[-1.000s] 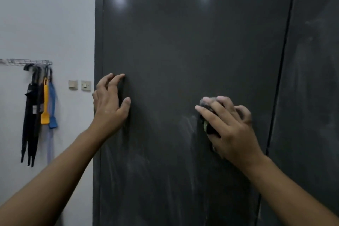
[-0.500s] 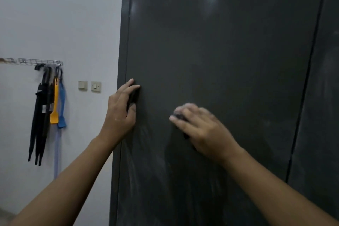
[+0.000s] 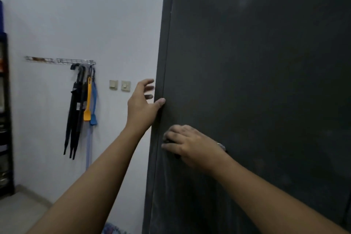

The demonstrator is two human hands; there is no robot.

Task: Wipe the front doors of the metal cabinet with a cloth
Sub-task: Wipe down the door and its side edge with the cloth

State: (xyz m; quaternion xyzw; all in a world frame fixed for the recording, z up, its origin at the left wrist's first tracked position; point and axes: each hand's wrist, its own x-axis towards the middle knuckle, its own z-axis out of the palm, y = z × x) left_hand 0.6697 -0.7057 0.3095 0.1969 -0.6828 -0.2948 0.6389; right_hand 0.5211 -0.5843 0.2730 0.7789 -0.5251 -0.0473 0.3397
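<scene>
The dark grey metal cabinet door [image 3: 256,81] fills the right half of the head view, with pale wipe streaks low on it. My right hand [image 3: 191,144] presses a dark cloth [image 3: 167,140] against the door close to its left edge. The fingers curl over the cloth, so only slivers of it show. My left hand [image 3: 141,104] is at the cabinet's left corner, higher up. Its thumb touches the front edge and its spread fingers reach past the side.
Left of the cabinet is a white wall with a wire rack [image 3: 60,61]. Black umbrellas [image 3: 75,112], an orange tool [image 3: 87,100] and a blue tool [image 3: 93,100] hang from it. Two wall switches [image 3: 119,85] sit beside the cabinet. A dark shelf unit [image 3: 4,110] stands at far left.
My right hand slid the cloth leftward across the door to its left edge. My left hand moved off the door face to the cabinet's corner. The view swung left.
</scene>
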